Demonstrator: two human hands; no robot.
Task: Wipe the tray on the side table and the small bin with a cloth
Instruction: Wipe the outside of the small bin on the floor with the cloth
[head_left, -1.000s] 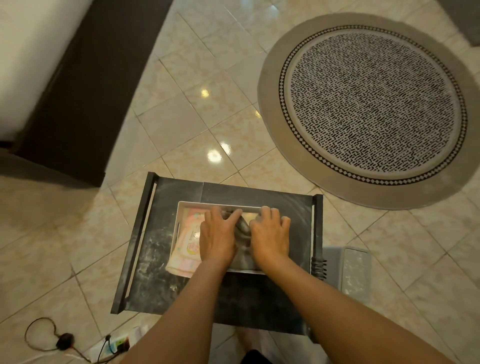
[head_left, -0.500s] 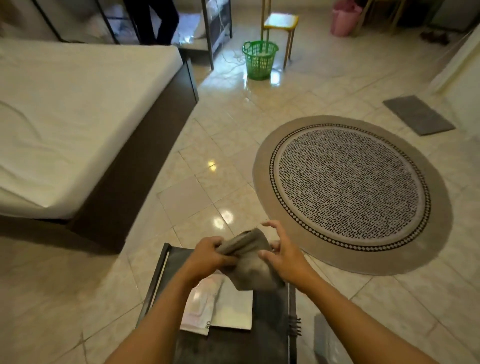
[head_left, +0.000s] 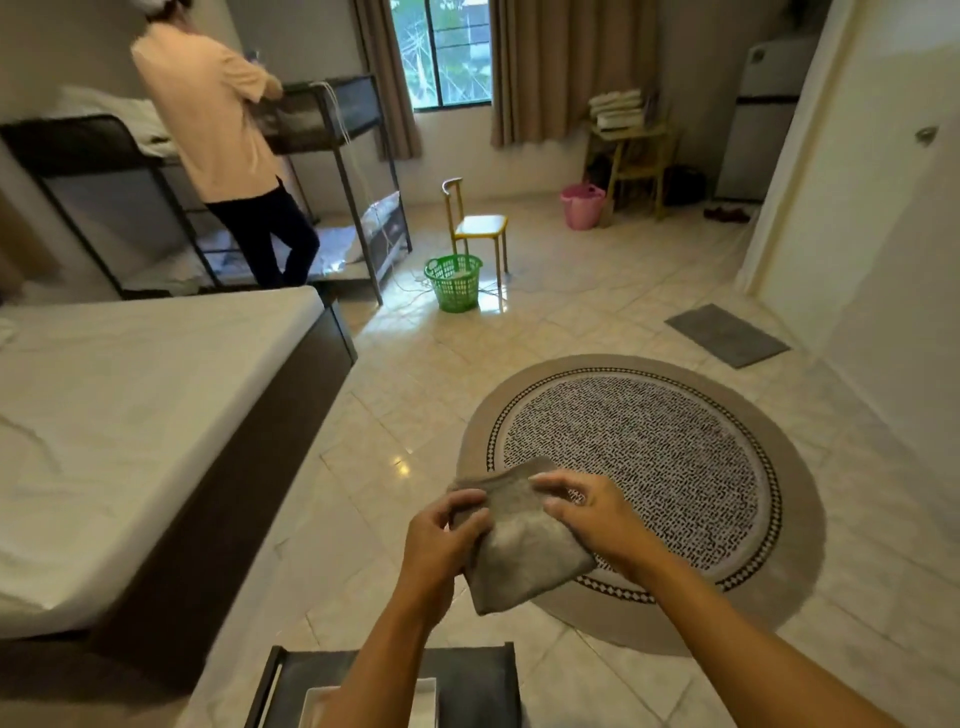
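A folded grey cloth (head_left: 519, 540) is held in the air between both hands, well above the floor. My left hand (head_left: 441, 540) pinches its left edge and my right hand (head_left: 592, 514) grips its upper right corner. At the bottom edge of the view stands the dark side table (head_left: 478, 675). On it lies the pale tray (head_left: 415, 696), mostly hidden behind my left forearm. The small bin is not in view.
A round patterned rug (head_left: 644, 478) covers the floor ahead on the right. A bed (head_left: 135, 415) fills the left side. Farther back are a green basket (head_left: 454, 283), a yellow chair (head_left: 478, 226), a pink bucket (head_left: 582, 205), a bunk bed and a person (head_left: 228, 135) standing beside it.
Both hands lifted the cloth off the tray and raised it. The view tilted up from the table to the room.
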